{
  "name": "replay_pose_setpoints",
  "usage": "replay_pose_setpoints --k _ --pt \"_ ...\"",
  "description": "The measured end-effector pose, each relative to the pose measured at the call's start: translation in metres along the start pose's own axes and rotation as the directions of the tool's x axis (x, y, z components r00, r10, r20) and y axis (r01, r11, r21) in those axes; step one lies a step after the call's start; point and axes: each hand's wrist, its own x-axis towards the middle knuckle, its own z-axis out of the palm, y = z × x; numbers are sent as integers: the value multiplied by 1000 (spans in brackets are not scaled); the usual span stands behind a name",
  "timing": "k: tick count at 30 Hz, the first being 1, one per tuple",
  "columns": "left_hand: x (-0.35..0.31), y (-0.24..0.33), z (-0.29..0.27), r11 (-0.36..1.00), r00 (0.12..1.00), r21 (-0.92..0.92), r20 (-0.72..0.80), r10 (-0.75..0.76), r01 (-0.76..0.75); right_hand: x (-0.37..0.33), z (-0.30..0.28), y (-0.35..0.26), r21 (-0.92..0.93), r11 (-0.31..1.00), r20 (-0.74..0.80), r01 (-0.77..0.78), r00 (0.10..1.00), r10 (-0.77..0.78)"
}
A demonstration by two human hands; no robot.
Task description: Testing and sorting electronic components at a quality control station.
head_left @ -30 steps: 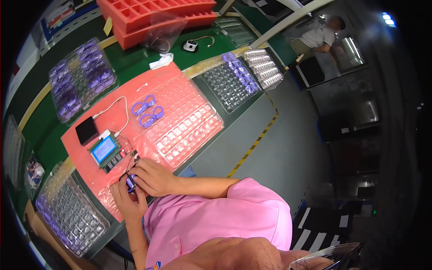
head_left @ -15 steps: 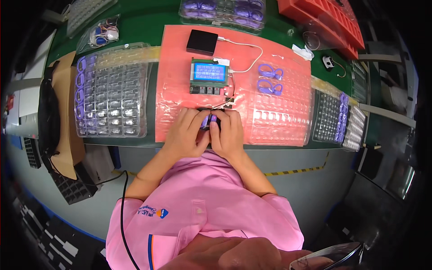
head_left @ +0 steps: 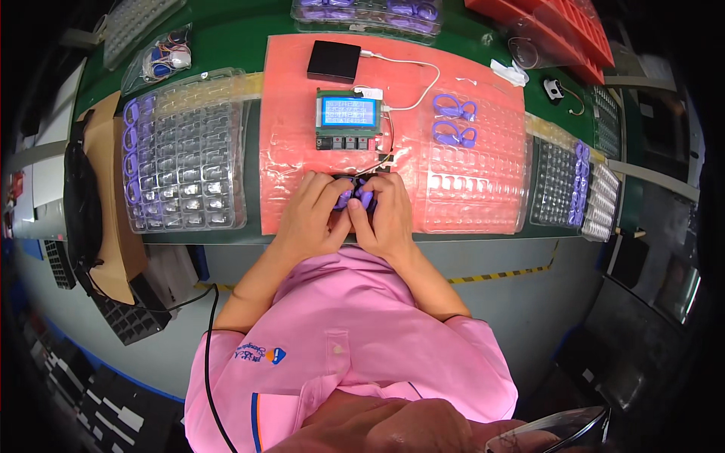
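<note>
At the front of the pink mat (head_left: 291,170), my left hand (head_left: 312,215) and my right hand (head_left: 388,213) are close together over a small dark fixture with a cable. The left fingers close round a purple ear-hook earphone (head_left: 344,198). In the right fingers is a second purple earphone (head_left: 365,195), with the thumb against it. Fingers cover most of both pieces and the fixture. Just beyond the hands, a green circuit board with a lit blue display (head_left: 349,112) has a row of buttons (head_left: 347,143) along its near edge.
A black box (head_left: 334,62) joins the board by a white cable (head_left: 415,63). On the right, a clear tray (head_left: 472,192) carries purple ear-hook earphones (head_left: 454,134). Another clear tray (head_left: 185,162) stands left. Farther right is a smaller tray (head_left: 555,185); red bins (head_left: 559,30) sit at the back.
Both hands remain at the fixture, their fingers slightly shifted, and more of the purple earphones shows between them. The writing on the display has changed. The whole view has shifted slightly.
</note>
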Motion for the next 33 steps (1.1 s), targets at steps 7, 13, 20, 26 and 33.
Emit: replay_pose_setpoints --k 7,13,20,26,33 --pt "-6 -2 -5 994 996 -100 -62 -59 52 5 -27 -9 147 989 -71 -20 997 31" --pt "31 43 -9 992 992 -54 -50 -113 110 12 -110 33 17 995 -203 -96 974 97" --pt "84 51 47 998 991 40 125 -55 50 18 -142 74 -275 960 -108 60 990 -92" --pt "114 61 82 985 976 118 192 104 -129 12 -140 83 -160 986 -200 -52 980 19" --pt "115 59 89 988 957 108 278 80 -114 14 -134 85 -99 994 -249 -37 968 11"
